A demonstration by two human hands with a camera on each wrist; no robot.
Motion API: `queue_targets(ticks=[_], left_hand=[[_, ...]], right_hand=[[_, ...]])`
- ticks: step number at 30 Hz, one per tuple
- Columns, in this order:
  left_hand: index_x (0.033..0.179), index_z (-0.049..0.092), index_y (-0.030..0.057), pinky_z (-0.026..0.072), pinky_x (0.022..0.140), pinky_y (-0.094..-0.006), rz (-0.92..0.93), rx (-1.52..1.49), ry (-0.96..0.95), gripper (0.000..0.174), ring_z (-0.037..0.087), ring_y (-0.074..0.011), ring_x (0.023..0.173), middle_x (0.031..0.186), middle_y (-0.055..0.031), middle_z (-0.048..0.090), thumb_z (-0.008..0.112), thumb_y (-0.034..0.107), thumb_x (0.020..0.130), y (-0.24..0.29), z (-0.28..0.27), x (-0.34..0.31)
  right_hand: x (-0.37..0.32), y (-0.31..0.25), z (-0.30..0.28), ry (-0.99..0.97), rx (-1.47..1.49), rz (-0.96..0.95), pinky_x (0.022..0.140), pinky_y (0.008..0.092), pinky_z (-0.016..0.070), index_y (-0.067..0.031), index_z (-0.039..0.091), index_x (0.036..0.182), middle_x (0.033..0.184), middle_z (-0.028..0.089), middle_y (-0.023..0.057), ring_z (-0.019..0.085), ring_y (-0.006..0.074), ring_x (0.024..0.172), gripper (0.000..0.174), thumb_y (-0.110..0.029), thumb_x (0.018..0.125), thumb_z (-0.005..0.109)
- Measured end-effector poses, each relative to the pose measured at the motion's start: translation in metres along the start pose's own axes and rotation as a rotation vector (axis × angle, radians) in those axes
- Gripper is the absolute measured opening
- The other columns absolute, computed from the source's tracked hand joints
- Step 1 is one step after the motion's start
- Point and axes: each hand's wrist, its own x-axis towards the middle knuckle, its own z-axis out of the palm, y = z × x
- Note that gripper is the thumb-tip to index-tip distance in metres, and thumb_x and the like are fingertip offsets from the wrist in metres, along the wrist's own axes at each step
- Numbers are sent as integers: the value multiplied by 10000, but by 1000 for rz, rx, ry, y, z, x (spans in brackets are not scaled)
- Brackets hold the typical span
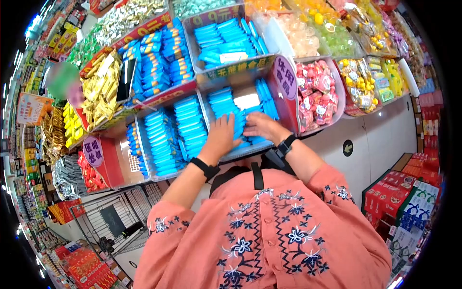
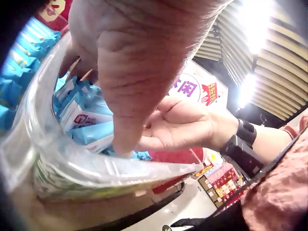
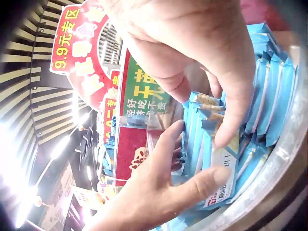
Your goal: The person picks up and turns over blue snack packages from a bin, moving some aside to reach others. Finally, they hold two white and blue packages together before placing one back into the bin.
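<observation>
Blue wrapped packets [image 1: 221, 100] stand in rows in a clear-walled bin in the head view. Between my two hands is a short row of them [image 3: 193, 139], gripped from above by my right hand [image 3: 207, 43], fingers on one side and thumb on the other. My left hand [image 3: 149, 187] holds the same row lower down, its thumb on a packet's pale printed face. In the left wrist view my left hand [image 2: 139, 62] reaches over the bin's clear rim [image 2: 115, 168], hiding part of the packets [image 2: 94, 132]; my right hand [image 2: 183, 125] is beside it.
Neighbouring bins hold more blue packets [image 1: 156, 139], gold-wrapped sweets [image 1: 102, 89] and pink-red packets [image 1: 317, 91]. A phone-like dark slab [image 1: 126, 79] leans near the gold sweets. Below left is a wire cart [image 1: 134, 204]; red boxes [image 1: 387, 195] are stacked at the right.
</observation>
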Motion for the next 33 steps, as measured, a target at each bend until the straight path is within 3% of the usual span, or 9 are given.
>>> queue_targets(ticks=[4, 7, 10, 16, 19, 22, 25, 28, 33], left_hand=[[1450, 365, -54, 452, 986, -481, -57, 30, -13, 985, 561, -397, 1119, 1250, -249, 540, 855, 310, 676, 7, 8, 1], [1492, 305, -45, 493, 909, -464, -160, 63, -59, 1090, 578, -383, 1069, 1234, -225, 549, 863, 378, 657, 0, 19, 10], [1508, 285, -42, 503, 884, -446, -118, 180, -16, 1106, 585, -376, 1051, 1200, -220, 558, 853, 390, 663, 3, 28, 14], [1513, 276, -48, 500, 892, -444, -223, 148, -146, 1129, 588, -370, 1018, 1119, -217, 559, 861, 384, 650, 12, 18, 22], [1515, 274, -44, 503, 884, -446, -200, 53, -22, 1120, 587, -373, 990, 1088, -225, 555, 857, 377, 656, 7, 20, 19], [1499, 307, -49, 509, 768, -436, -172, -51, 135, 1110, 586, -361, 925, 1052, -210, 555, 864, 378, 639, 5, 18, 17], [1516, 283, -23, 481, 871, -468, -179, -99, 98, 1099, 573, -381, 955, 1065, -230, 552, 851, 365, 659, 6, 7, 13], [1508, 305, -20, 474, 862, -466, -105, -16, 137, 1085, 571, -371, 950, 1050, -213, 555, 849, 374, 656, 2, 8, 8], [1493, 339, -29, 455, 845, -421, -19, 196, -72, 1094, 572, -325, 960, 1041, -163, 563, 847, 442, 647, 1, 11, -1]], right_hand=[[-2, 0, 4, 17, -2, 41, 893, 506, 574, -37, 483, 1257, 1156, 577, 154, 633, 367, 1067, 391, -224, 956, 650], [-5, -4, 9, 89, -10, 57, 901, 506, 570, -19, 450, 1304, 1216, 557, 189, 610, 387, 1117, 445, -230, 962, 642], [-7, -9, 8, 94, -49, 78, 917, 517, 562, -24, 435, 1281, 1237, 524, 225, 604, 402, 1133, 453, -221, 952, 675], [-14, -9, -2, 67, -109, 58, 884, 475, 577, -25, 442, 1300, 1238, 533, 213, 625, 360, 1096, 443, -236, 969, 648], [-20, -9, -5, 67, -191, 34, 859, 437, 580, -16, 453, 1289, 1212, 555, 184, 643, 319, 1059, 429, -257, 979, 627], [-27, -13, -2, 75, -260, 24, 832, 407, 579, -5, 467, 1278, 1180, 575, 159, 651, 296, 1036, 430, -279, 983, 616], [-36, -14, 2, 83, -282, -2, 800, 392, 578, 3, 480, 1269, 1160, 586, 151, 654, 292, 1019, 419, -272, 980, 606], [-38, -24, 8, 98, -398, -46, 778, 384, 577, 5, 508, 1243, 1125, 601, 132, 661, 270, 991, 392, -252, 966, 611], [-36, -70, 29, 116, -544, -242, 735, 351, 572, -4, 553, 1200, 1058, 626, 96, 672, 218, 928, 354, -228, 939, 639]])
